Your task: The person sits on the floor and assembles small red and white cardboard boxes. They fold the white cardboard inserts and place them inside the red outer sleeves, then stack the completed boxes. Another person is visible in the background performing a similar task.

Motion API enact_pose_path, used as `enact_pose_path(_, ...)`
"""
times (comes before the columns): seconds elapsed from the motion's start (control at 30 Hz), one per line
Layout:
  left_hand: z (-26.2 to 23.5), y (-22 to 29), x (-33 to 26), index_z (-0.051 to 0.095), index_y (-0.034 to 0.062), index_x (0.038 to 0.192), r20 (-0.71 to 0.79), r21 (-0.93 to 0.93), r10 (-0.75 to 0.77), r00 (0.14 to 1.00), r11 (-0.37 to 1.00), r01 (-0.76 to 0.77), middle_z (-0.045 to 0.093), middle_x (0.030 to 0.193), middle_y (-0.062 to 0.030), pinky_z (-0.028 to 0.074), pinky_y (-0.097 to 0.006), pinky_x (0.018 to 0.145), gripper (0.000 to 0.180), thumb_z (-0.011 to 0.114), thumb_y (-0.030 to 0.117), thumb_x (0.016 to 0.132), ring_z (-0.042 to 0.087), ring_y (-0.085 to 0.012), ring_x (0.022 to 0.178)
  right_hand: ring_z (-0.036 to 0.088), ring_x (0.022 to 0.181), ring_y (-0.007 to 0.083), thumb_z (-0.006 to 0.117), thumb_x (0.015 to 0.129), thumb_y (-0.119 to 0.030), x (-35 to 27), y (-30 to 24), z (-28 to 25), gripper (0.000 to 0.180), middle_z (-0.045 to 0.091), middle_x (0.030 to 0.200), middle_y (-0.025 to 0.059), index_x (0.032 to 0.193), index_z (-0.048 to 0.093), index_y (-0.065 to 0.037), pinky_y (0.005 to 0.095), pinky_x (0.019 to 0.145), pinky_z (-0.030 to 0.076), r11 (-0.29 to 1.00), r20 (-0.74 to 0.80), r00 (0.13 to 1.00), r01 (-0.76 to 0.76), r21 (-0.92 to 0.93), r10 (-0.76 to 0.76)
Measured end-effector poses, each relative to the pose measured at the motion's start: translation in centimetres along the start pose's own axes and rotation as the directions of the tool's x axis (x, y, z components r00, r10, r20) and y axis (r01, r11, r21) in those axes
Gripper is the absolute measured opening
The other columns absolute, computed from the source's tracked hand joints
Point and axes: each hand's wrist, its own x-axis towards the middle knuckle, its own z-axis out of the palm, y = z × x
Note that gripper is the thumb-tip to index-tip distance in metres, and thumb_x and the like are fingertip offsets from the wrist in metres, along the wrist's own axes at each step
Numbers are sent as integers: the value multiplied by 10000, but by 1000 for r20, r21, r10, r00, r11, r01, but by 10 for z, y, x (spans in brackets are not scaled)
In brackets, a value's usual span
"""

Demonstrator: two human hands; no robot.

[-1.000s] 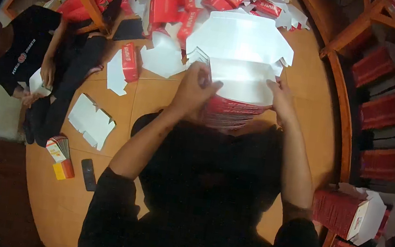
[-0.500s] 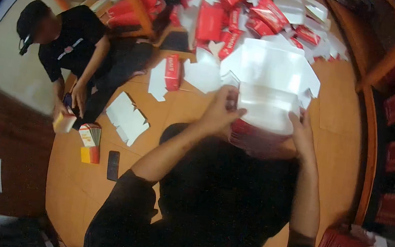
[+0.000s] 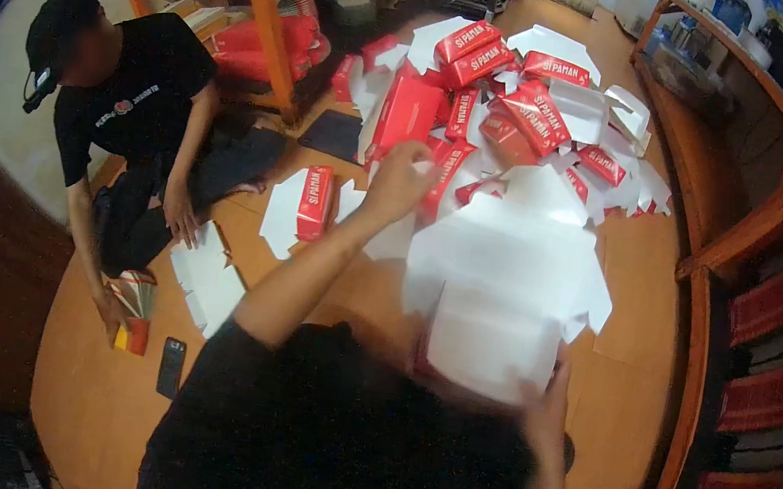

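Note:
A stack of nested takeaway cartons (image 3: 495, 344), red outside and white inside, rests on my lap, the top one with its white lid and flaps spread open away from me. My right hand (image 3: 546, 406), blurred, grips the near right edge of the stack, its thumb over the white rim. My left hand (image 3: 398, 185) is raised off the stack, fingers curled, in front of the pile of red cartons (image 3: 481, 67). Whether anything small is between its fingers is hidden.
At the left a co-worker (image 3: 137, 99) sits on the floor, one hand at yellow and white cartons (image 3: 137, 309), the other at a flat white carton (image 3: 208, 279). A phone (image 3: 171, 367) and a single red carton (image 3: 314, 202) lie nearby. Wooden shelving (image 3: 702, 278) runs along the right.
My left hand has left the stack and moved up and left. My right hand and the cartons have come lower. The co-worker's hands have moved apart, one now on the flat white carton.

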Motion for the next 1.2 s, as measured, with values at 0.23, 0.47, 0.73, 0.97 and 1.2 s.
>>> enact_pose_path(0.23, 73, -80, 69, 283, 42, 1438, 88, 483, -274, 958, 853, 200, 503, 1341, -309, 507, -556, 907, 710, 616, 267, 853, 625, -480, 1056, 391, 1368, 332, 579, 835, 67, -18, -9, 1, 761, 374, 1470, 241, 1503, 223, -9, 425, 1159, 284, 997, 24, 997, -69, 17, 69)
enact_pose_path(0.47, -3, -37, 61, 328, 20, 1376, -342, 204, -151, 927, 951, 230, 558, 1246, -310, 487, -523, 907, 522, 508, 163, 907, 627, -448, 1034, 415, 1338, 332, 595, 830, 57, -16, 1, 8, 749, 363, 1459, 230, 1479, 225, 6, 445, 1136, 318, 986, -75, 988, 131, -101, -139)
enact_pose_path(0.73, -59, 34, -95, 232, 24, 1457, -537, -577, -325, 779, 815, -58, 391, 1388, -269, 374, -411, 1079, 659, 432, 24, 829, 456, -346, 1267, 525, 1180, 411, 648, 817, 16, -12, 2, 14, 375, 533, 1232, 240, 1184, 573, 15, 459, 1049, 401, 822, -228, 827, 399, -407, -514)
enact_pose_path(0.97, 52, 64, -210, 117, 84, 1507, -463, 106, -90, 882, 982, 155, 352, 1393, -253, 442, -454, 1042, 793, 487, -3, 811, 484, -360, 1224, 565, 1159, 340, 664, 916, -219, -16, -18, 19, 349, 614, 1170, 222, 1187, 599, -8, 437, 1058, 382, 861, -39, 872, 473, -188, -488)
enact_pose_path(1.2, 61, 99, -242, 31, 2, 1511, -155, -452, 134, 979, 871, -191, 294, 1433, -245, 300, -440, 1135, 821, 545, 64, 874, 356, -323, 1327, 546, 1146, 289, 625, 962, -345, -23, -24, 37, 579, 586, 1207, 220, 1316, 495, 94, 400, 1032, 388, 976, -300, 953, 93, 195, -31)
